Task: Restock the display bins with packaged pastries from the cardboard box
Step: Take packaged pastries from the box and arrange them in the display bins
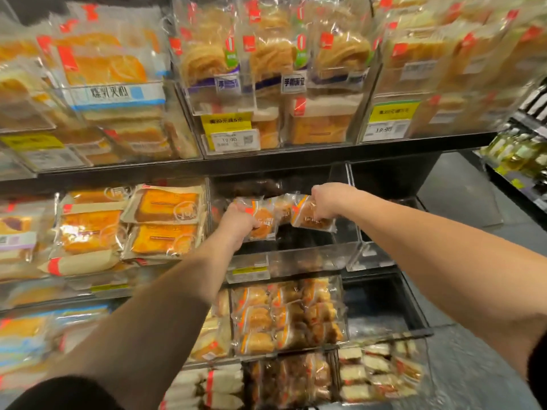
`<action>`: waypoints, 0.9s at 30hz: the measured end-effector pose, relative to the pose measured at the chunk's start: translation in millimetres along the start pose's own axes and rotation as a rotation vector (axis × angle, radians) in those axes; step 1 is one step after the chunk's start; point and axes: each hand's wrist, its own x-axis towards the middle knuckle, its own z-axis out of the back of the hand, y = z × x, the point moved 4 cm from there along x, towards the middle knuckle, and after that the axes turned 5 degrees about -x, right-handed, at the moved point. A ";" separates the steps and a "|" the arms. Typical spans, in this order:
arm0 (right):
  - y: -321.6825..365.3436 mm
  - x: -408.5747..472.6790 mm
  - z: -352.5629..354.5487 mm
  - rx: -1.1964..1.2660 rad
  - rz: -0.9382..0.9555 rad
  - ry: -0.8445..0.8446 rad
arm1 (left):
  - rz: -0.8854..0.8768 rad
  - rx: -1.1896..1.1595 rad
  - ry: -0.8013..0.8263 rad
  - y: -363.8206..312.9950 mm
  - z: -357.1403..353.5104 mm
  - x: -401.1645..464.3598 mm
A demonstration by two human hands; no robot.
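Note:
Both my arms reach into a clear display bin (296, 258) on the middle shelf. My left hand (239, 221) grips a round pastry in a clear packet with an orange stripe (263, 223). My right hand (328, 202) pinches another such packet (313, 220) by its top edge, hanging over the bin. A few more packets (282, 207) lie bunched between the two hands. The bin's floor looks dark and mostly bare. The cardboard box is out of view.
A bin below (290, 315) is packed with similar small pastries. Bread packs (162, 223) fill the bin to the left. The upper shelf carries shredded bread packs (266, 60) and yellow price tags (226, 122). An aisle floor (461, 190) opens to the right.

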 end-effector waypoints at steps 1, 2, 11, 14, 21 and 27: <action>2.6 5.1 -2.9 -0.001 0.015 0.019 | 0.010 0.008 -0.010 0.1 -3.1 1.9; 4.9 9.1 -6.1 0.000 0.033 0.036 | 0.020 0.016 -0.021 0.5 -5.7 4.7; 13.5 43.4 -41.0 0.018 0.142 0.064 | 0.029 0.069 -0.020 10.5 -11.3 29.7; 13.0 52.0 -51.8 0.025 0.140 0.088 | 0.034 0.125 -0.009 17.6 -14.8 37.5; 9.7 64.6 -65.3 0.047 0.107 0.104 | -0.095 0.542 -0.137 17.7 -12.4 55.3; 11.3 70.4 -67.8 0.092 0.116 0.063 | -0.461 1.343 -0.188 5.6 -22.5 57.2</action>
